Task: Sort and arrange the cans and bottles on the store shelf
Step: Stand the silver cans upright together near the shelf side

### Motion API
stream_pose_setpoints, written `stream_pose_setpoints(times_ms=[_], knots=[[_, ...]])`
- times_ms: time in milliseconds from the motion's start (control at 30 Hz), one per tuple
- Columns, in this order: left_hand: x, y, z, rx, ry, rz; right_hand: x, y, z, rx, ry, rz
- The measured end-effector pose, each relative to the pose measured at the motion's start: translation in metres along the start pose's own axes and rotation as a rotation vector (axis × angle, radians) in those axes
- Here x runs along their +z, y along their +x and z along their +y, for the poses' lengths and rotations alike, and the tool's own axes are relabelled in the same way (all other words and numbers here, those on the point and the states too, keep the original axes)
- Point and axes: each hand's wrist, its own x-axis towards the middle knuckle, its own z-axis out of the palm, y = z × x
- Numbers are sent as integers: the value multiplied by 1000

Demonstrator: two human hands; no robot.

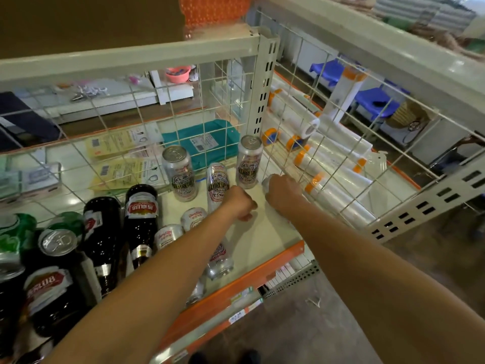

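Tall silver cans stand at the back of the cream shelf [262,240]: one [179,173] on the left, one [249,161] by the post. A third silver can [217,183] leans between them. My left hand [241,203] is just right of that can's lower end, fingers curled above the shelf with nothing visible in them. My right hand [282,193] grips another silver can [267,183] next to the wire divider [288,143]. More silver cans [168,236] lie under my left forearm. Dark bottles [141,227] with red labels lie to the left.
Green and dark cans [56,243] crowd the far left. Behind the back wire grid lie yellow packets [118,169] and a teal pack [202,143]. Right of the divider are clear film rolls [333,166] with orange ends. The shelf's orange front edge [236,287] runs below my arms.
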Motion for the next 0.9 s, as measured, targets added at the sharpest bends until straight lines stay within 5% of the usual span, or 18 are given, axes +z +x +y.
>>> stream_pose_setpoints(times_ms=[400, 667, 900], knots=[[36, -9, -22, -87, 53, -161, 14, 16, -15, 146, -280, -6], [34, -14, -13, -67, -160, -195, -12, 1, -6, 68, 18, 99], [25, -8, 5, 103, -183, -17, -49, 1, 1, 87, 385, 77]])
